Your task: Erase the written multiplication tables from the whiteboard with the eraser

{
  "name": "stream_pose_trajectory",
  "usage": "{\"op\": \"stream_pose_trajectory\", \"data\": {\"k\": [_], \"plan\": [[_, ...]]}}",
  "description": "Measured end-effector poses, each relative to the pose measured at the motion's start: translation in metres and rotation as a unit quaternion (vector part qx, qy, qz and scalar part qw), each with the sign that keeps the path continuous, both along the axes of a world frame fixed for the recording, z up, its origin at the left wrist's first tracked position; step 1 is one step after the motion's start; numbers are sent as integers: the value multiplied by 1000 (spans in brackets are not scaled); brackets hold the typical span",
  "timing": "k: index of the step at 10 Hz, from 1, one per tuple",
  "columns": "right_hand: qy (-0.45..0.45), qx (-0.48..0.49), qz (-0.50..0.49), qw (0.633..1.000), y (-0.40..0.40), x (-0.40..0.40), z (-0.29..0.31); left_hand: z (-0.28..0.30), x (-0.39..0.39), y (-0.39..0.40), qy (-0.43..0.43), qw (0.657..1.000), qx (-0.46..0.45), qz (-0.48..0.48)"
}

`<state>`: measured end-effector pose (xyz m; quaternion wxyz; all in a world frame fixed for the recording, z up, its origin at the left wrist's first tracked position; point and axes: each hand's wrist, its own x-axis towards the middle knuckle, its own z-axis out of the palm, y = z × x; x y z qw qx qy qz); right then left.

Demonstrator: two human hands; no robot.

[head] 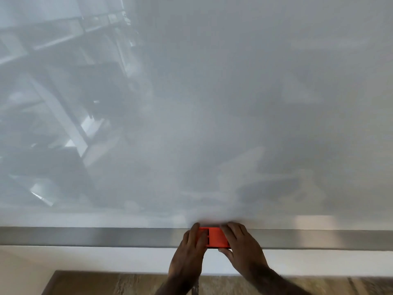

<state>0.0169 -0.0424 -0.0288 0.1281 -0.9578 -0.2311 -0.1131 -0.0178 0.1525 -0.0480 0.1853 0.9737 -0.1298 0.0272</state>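
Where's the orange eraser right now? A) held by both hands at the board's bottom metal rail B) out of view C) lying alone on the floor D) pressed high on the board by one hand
A: the orange eraser sits against the metal rail, with the left hand and right hand gripping its two ends.

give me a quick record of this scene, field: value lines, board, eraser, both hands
whiteboard: no legible writing visible, only reflections and faint smudges
eraser: orange, on the metal tray at the board's bottom edge
left hand: on the eraser's left end
right hand: on the eraser's right end, thumb beneath
below board: white wall, then a wooden surface
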Motion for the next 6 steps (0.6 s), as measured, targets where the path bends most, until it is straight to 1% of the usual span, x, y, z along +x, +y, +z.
{"op": "stream_pose_trajectory", "data": {"k": [1, 3, 5, 6], "plan": [[13, 0, 2, 1000, 1, 0, 0, -2, 2, 1, 4, 1000, -12, 5], [17, -2, 22, 1000, -2, -6, 6, -3, 0, -1, 9, 1000, -8, 8], [28, -53, 57, 997, -17, -19, 4, 19, -7, -8, 68, 997, 20, 16], [49, -67, 66, 994, -31, -28, 13, 28, -18, -15, 108, 992, 58, 26]]}}
